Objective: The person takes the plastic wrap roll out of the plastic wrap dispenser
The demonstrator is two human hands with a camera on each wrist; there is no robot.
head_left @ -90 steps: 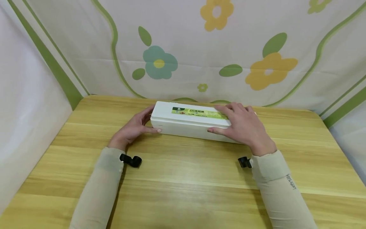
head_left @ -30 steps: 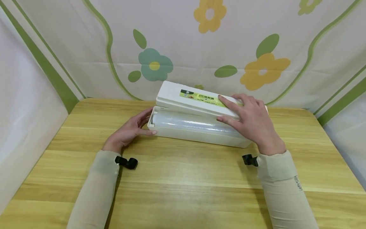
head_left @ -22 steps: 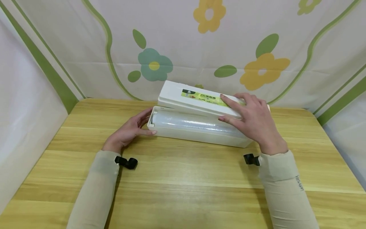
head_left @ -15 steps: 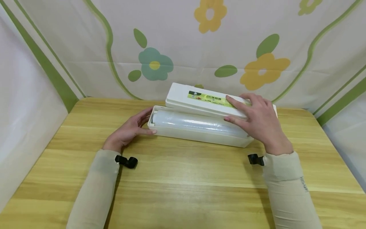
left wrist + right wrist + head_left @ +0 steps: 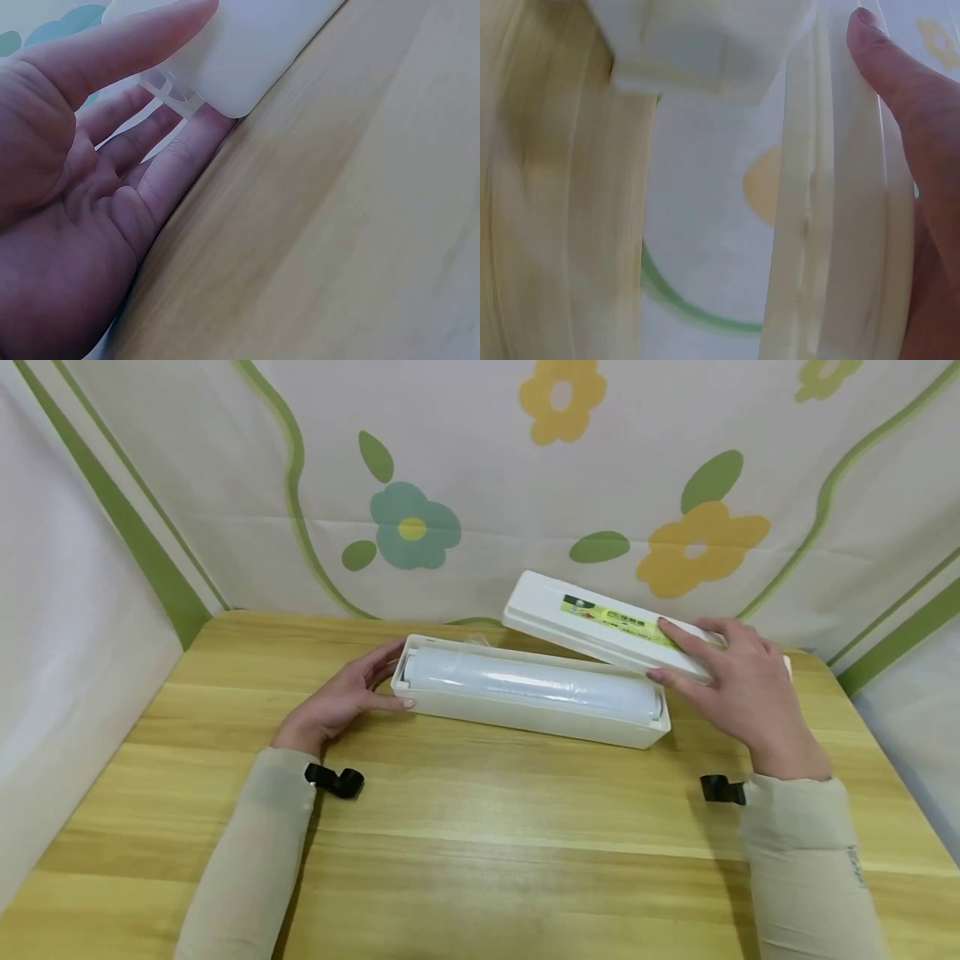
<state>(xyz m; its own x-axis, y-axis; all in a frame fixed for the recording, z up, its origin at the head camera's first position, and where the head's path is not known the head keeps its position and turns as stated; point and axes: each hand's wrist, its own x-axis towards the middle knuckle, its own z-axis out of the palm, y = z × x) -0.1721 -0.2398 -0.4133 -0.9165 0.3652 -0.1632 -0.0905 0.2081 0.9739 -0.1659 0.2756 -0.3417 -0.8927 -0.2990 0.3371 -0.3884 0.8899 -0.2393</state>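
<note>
A long white cling film box (image 5: 525, 718) sits on the table with its top off, and a roll of cling film (image 5: 517, 681) lies inside it. My left hand (image 5: 341, 702) holds the box's left end, thumb on the front wall and fingers behind; the left wrist view shows fingers under and around the end (image 5: 247, 52). In my right hand (image 5: 750, 693) is the white lid (image 5: 555, 602), gripped across its width near the right end. The lid, with a green and yellow label (image 5: 618, 622), is raised and tilted, apart from the box.
The wooden table (image 5: 480, 843) spreads out in front of the box. Behind it hangs a flowered curtain (image 5: 495, 468), close to the table's back edge. A bit of clear film (image 5: 476, 641) shows behind the box.
My right hand has lifted the lid off the box and carried it to the right, uncovering the whole roll. The left hand stays at the box's left end.
</note>
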